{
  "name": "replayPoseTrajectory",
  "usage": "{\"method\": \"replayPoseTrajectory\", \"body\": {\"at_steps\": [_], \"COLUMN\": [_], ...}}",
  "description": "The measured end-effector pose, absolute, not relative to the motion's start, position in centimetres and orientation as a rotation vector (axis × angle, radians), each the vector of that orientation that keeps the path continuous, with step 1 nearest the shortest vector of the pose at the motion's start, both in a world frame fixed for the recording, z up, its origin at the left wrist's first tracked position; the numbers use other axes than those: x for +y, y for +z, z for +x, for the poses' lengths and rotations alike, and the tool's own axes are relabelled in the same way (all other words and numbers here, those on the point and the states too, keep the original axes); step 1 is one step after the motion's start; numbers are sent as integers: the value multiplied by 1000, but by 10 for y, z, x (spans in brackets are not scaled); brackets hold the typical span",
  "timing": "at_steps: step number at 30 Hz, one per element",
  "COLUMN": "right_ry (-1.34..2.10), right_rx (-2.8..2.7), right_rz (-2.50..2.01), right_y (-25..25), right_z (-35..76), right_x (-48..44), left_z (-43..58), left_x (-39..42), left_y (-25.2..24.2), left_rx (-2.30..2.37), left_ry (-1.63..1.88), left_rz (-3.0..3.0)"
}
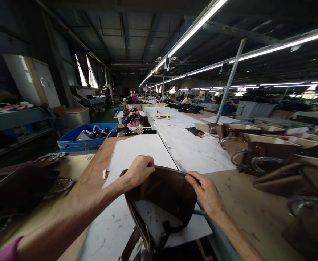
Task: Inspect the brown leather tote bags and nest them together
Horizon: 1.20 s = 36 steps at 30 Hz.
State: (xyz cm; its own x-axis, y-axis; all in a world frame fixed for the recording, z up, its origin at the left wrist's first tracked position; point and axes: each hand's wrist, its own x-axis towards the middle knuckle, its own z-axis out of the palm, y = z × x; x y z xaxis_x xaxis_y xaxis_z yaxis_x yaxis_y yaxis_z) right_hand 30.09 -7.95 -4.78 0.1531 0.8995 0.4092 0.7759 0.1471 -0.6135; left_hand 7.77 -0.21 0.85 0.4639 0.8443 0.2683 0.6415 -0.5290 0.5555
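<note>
A dark brown handbag stands in front of me at the table's near side, its mouth spread wide. My left hand is closed on the far rim near its left end, thumb and fingers pinched together. At the right end of the same rim, my right hand grips the edge between thumb and fingers. A handle strap hangs at the bag's near left side. White paper shows at the bag's lower part; whether it lies inside or beneath, I cannot tell.
White sheets cover the long table. Several brown bags with plastic-wrapped handles crowd the right side. More dark bags lie at left. A blue bin stands beyond them. A masked person sits farther ahead, hands raised.
</note>
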Motion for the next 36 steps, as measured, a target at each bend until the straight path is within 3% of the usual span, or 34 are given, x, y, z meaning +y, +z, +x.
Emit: {"method": "replayPoseTrajectory", "body": {"at_steps": [15, 25, 36], "right_ry": [148, -659, -777], "right_rx": [-1651, -1893, -1951], "right_rz": [-1611, -1524, -1649], "right_y": [-49, -51, -43], "right_z": [301, 283, 262], "right_x": [-83, -85, -80], "left_z": [81, 82, 81], "left_x": [-4, -3, -7], "left_y": [10, 8, 10], "left_rx": [1301, 1310, 1311], "left_ry": [718, 731, 727], "left_rz": [2301, 2313, 2304]}}
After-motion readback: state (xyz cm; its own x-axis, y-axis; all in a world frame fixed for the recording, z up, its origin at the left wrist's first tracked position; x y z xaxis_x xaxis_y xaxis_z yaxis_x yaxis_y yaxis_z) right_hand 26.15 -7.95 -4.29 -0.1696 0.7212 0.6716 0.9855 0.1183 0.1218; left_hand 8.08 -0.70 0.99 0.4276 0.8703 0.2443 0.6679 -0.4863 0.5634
